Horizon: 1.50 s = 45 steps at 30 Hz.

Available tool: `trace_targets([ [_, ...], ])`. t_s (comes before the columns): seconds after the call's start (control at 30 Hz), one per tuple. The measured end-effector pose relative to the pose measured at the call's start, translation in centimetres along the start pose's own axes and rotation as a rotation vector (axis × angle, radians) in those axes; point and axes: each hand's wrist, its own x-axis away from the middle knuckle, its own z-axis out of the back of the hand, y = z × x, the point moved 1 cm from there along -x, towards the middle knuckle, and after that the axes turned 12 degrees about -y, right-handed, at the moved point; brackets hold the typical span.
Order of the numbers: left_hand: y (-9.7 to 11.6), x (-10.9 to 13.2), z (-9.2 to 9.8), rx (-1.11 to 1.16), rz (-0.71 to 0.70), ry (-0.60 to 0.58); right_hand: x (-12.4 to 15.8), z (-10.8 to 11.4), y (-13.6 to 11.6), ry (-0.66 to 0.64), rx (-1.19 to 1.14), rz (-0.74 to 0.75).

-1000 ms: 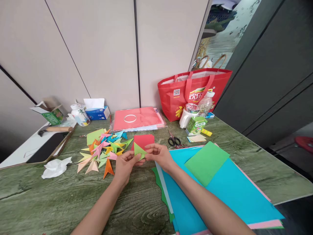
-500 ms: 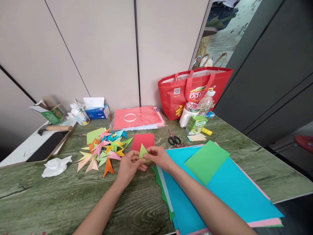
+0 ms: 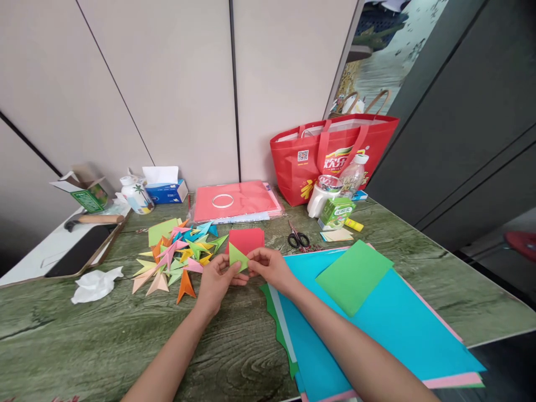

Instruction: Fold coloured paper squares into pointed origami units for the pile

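A small light-green folded paper (image 3: 237, 256), triangular in outline, is held just above the table between my two hands. My left hand (image 3: 218, 280) pinches its lower left part, thumb on top and fingers beneath. The fingertips of my right hand (image 3: 270, 269) are closed on its right corner. Right behind the paper lies a stack of red paper squares (image 3: 248, 238), partly covered by it. To the left spreads a pile of folded paper pieces (image 3: 180, 249) in many colours, with an orange folded piece (image 3: 186, 286) nearest my left hand.
Blue paper sheets (image 3: 377, 335) with a green square (image 3: 355, 277) on top lie under my right forearm. Scissors (image 3: 298, 238), a green drink carton (image 3: 337, 213), a white mug (image 3: 320, 200) and a red bag (image 3: 293, 173) stand beyond. Crumpled tissue (image 3: 97, 285) and a hammer (image 3: 94, 219) are left.
The green paper has shifted slightly left and turned, its point now tipping to the left instead of straight up. My left hand has moved a little left with it.
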Motion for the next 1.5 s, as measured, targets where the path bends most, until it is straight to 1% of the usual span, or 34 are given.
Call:
trace_targets([
  [0.23, 0.1, -0.1, 0.3, -0.049, 0.016, -0.080, 0.1, 0.3, 0.0, -0.053, -0.009, -0.029],
  [0.4, 0.2, -0.2, 0.5, 0.005, 0.032, -0.011, 0.0, 0.4, 0.0, -0.035, -0.066, -0.074],
  [0.57, 0.7, -0.1, 0.3, 0.053, 0.032, -0.082, -0.1, 0.5, -0.4, 0.011, -0.033, -0.087],
  [0.63, 0.8, -0.1, 0.2, 0.061, 0.033, -0.103, 0.0, 0.5, -0.5, 0.009, -0.032, -0.077],
  [0.7, 0.9, 0.0, 0.2, 0.074, 0.036, -0.102, 0.1, 0.4, -0.6, -0.008, -0.037, -0.062],
  [0.8, 0.9, 0.0, 0.4, 0.123, 0.035, -0.056, 0.2, 0.5, -0.8, -0.052, -0.072, -0.059],
  [0.9, 0.9, 0.0, 0.5, 0.154, 0.027, -0.032, 0.3, 0.8, -0.7, -0.137, -0.203, -0.126],
  [1.0, 0.9, 0.0, 0.5, 0.121, 0.026, -0.056, 0.3, 1.0, -0.4, -0.167, -0.338, -0.270],
  [1.1, 0.9, 0.1, 0.2, 0.064, 0.020, -0.075, 0.3, 1.1, -0.2, -0.178, -0.390, -0.385],
  [1.23, 1.0, 0.1, 0.0, 0.039, 0.006, -0.080, 0.3, 1.2, -0.2, -0.237, -0.406, -0.475],
  [1.33, 1.1, 0.2, -0.1, 0.048, 0.022, -0.076, 0.4, 1.3, -0.2, -0.261, -0.411, -0.500],
  [1.5, 1.0, 0.2, -0.2, 0.080, 0.054, -0.073, 0.3, 1.2, 0.0, -0.248, -0.308, -0.427],
])
